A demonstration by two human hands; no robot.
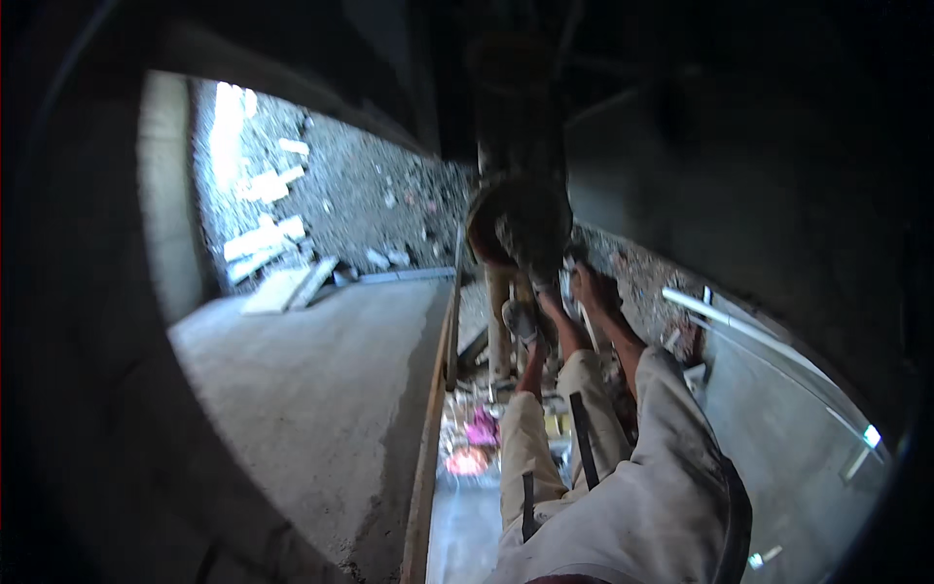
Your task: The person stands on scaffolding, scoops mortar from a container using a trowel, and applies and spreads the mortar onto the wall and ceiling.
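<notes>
My right hand [595, 288] reaches forward from a pale sleeve. Its fingers look curled around something small and thin that I cannot make out. Just beyond and left of this hand is a dark round pan [481, 232], with a lumpy grey, mortar-like mass [533, 243] in it. My left hand does not show. Below the pan are my lower legs in beige trousers [530, 448], with bare ankles. One foot wears a greyish shoe [520, 319]; the other is partly lost in shadow.
Left of me stretches a grey concrete slab [311, 389] edged by a long wooden board [430, 457]. Pale planks [287, 289] lie at its far end, near rubble ground [370, 185]. Wooden posts [498, 326] stand under the pan. A white pipe [725, 316] runs at right; pink cloth [482, 426] lies below.
</notes>
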